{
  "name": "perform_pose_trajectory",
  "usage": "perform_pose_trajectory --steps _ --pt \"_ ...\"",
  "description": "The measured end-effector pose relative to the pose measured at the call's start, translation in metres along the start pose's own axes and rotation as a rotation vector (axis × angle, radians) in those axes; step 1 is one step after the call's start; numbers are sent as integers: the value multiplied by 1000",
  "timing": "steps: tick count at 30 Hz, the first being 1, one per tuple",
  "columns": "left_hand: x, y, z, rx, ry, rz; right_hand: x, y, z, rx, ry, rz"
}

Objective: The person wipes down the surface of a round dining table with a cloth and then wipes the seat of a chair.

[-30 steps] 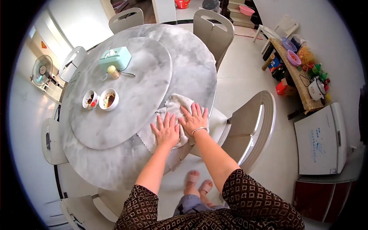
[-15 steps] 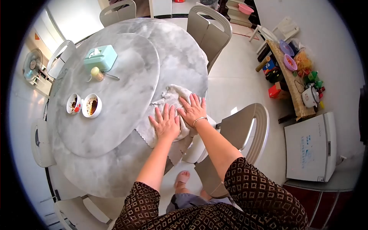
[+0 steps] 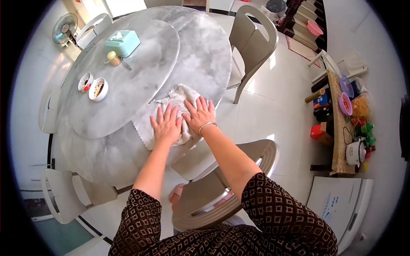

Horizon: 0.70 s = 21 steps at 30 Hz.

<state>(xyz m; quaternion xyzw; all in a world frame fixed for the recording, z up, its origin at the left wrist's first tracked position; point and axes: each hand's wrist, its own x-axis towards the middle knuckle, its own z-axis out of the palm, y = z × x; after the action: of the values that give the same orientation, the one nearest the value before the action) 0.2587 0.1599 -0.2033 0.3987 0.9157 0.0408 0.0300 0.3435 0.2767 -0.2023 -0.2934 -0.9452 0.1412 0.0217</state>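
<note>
Both hands press flat on a crumpled, light grey cloth near the edge of a round marbled table. My left hand has its fingers spread over the cloth's middle. Beside it, my right hand, with a bracelet at the wrist, also lies with fingers apart on the cloth. A raised round turntable carries two bowls with food remains, the larger bowl and the smaller bowl. Farther back on it are a mint tissue box and a small capped jar.
A chair stands close in front of my body, another chair at the table's far right. Along the right wall are a side table with basins and a rice cooker, and a white freezer. A fan stands back left.
The view has shifted and turned around the table. Both hands remain flat on the cloth, which now lies wholly on the tabletop side, and the near chair appears closer to my body.
</note>
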Motion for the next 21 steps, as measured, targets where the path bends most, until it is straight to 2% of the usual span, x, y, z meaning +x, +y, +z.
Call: perform_pose_trajectory --steps 16,19,21 --pt "4 2 -6 10 21 -12 26 28 -5 47 -48 -257" --pt "4 3 -5 3 18 -32 29 32 1 114 92 -319" --pt "5 2 -5 6 23 -35 34 37 -2 113 87 -366"
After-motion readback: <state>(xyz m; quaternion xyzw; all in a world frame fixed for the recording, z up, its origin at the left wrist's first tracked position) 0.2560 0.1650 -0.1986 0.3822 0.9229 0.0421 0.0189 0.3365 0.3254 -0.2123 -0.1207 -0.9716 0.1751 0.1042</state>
